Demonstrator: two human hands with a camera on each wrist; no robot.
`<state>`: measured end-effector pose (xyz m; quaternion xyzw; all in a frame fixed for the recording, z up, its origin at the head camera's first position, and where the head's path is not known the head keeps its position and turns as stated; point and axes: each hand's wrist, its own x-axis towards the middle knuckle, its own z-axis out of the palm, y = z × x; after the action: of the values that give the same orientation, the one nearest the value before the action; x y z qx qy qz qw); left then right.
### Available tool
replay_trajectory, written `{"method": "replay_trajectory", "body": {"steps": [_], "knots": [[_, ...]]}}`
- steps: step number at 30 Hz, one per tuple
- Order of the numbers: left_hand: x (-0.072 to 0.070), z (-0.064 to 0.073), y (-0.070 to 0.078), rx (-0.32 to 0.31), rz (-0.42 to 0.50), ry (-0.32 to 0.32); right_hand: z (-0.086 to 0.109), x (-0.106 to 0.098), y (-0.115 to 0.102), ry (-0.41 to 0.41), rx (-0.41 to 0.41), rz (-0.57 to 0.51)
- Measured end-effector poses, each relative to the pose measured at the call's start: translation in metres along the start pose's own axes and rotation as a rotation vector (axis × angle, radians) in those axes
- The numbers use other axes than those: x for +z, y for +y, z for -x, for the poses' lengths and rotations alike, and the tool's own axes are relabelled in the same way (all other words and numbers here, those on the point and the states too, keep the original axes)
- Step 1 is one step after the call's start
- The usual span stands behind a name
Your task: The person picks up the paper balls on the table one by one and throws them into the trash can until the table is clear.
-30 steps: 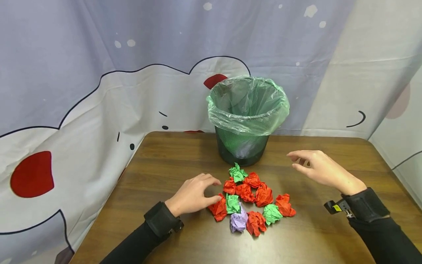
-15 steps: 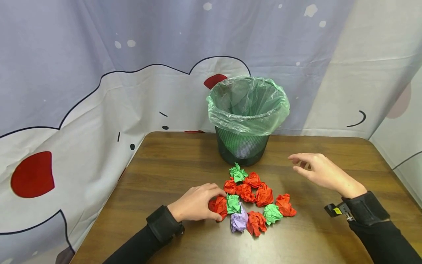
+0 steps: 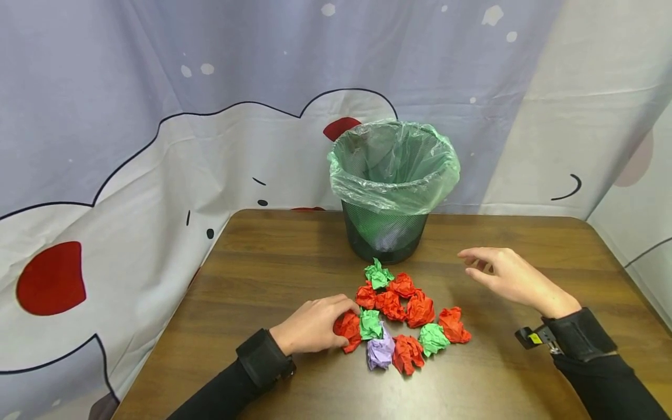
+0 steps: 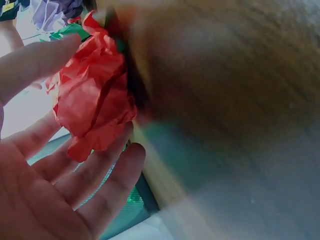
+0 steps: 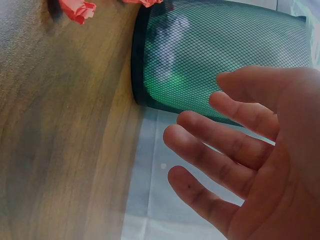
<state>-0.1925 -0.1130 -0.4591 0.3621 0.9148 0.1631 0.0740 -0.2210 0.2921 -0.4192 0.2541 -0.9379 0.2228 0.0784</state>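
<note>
At the left end of a cluster of crumpled paper balls, my left hand (image 3: pixel 315 326) has its thumb and fingers around a red paper ball (image 3: pixel 350 330). In the left wrist view the thumb lies at one side of that red ball (image 4: pixel 95 92) and the fingertips at its other side. A green paper ball (image 3: pixel 371 324) and a purple one (image 3: pixel 380 351) sit just right of it. My right hand (image 3: pixel 511 277) hovers over the right part of the table, fingers relaxed and holding nothing. The right wrist view shows its spread fingers beside the mesh bin (image 5: pixel 215 55).
Behind the paper balls stands a black mesh bin (image 3: pixel 385 239) with a green plastic liner (image 3: pixel 396 198) folded over its rim. Several more red and green balls lie in front of it on the wooden table (image 3: pixel 273 251). A printed curtain (image 3: pixel 210 151) hangs behind.
My left hand has come down and toward the front, from above the red paper ball to around it. The right hand has dropped slightly.
</note>
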Motion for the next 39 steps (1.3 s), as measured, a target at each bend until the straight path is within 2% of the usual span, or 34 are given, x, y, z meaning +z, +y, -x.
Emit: {"method": "replay_trajectory", "body": {"steps": [10, 18, 23, 31, 39], "knots": [[-0.003, -0.002, -0.004, 0.006, 0.034, 0.042, 0.002, 0.004, 0.002, 0.012, -0.006, -0.004], [-0.017, -0.005, -0.007, -0.001, 0.036, 0.094, 0.005, 0.006, 0.003, 0.013, 0.005, -0.016], [-0.031, -0.007, -0.006, 0.001, 0.026, 0.129, 0.005, 0.008, 0.004, 0.013, 0.012, -0.017], [-0.068, -0.020, 0.002, 0.073, -0.005, 0.231, 0.008, 0.012, 0.004, 0.015, 0.027, -0.031], [-0.127, -0.034, 0.016, 0.163, -0.090, 0.392, 0.008, 0.016, 0.004, -0.007, 0.024, -0.041]]}}
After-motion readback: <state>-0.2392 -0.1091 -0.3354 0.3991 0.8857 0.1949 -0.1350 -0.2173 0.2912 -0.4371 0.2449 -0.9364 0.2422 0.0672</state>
